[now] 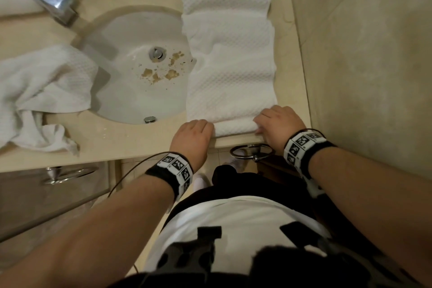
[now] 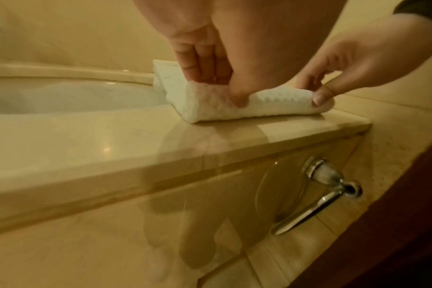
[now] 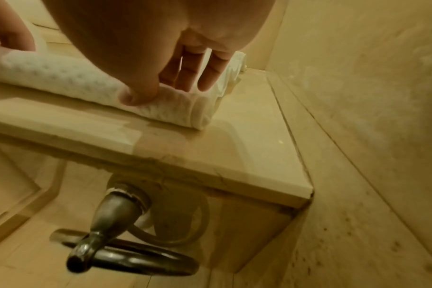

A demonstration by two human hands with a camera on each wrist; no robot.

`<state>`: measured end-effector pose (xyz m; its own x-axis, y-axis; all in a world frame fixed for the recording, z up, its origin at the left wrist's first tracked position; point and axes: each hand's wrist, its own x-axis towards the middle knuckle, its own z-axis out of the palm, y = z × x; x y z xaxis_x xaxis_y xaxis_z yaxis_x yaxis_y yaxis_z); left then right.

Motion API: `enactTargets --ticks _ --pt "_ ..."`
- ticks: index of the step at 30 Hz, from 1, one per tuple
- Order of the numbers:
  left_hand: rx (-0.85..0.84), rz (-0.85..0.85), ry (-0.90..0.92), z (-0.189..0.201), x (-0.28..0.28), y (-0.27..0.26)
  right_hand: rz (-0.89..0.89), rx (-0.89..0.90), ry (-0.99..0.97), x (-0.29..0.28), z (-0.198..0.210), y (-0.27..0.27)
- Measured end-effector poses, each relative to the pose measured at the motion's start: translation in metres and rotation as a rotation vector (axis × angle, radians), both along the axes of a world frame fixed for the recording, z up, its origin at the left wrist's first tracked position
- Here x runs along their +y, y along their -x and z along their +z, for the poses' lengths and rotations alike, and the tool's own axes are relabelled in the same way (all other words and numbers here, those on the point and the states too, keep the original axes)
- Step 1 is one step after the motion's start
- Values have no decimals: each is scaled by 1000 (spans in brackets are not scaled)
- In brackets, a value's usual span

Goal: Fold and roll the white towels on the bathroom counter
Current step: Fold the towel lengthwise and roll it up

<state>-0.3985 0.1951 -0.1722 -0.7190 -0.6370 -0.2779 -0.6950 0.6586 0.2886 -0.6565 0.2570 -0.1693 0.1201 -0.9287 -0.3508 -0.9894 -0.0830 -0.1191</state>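
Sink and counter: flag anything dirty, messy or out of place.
Brown stains speckle the sink basin near the drain. A second white towel lies crumpled left of the sink, one corner drooping over its rim. The folded towel being rolled lies straight.

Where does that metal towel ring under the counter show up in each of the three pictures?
Head: towel ring low centre, below the counter edge between the wrists.
Left wrist: lower right, on the counter's front.
Right wrist: bottom left.
Shared landmark: the rolled towel end above it.
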Motion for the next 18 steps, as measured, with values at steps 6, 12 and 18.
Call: enactTargets --ticks 6,12,18 --pt "-36 38 -123 2 -25 7 -37 6 -78 -2 2 0" --pt "-76 21 -264 11 -32 13 -78 20 -170 20 8 -2" --pt "44 78 -222 2 -37 12 -158 -1 -253 3 16 -4"
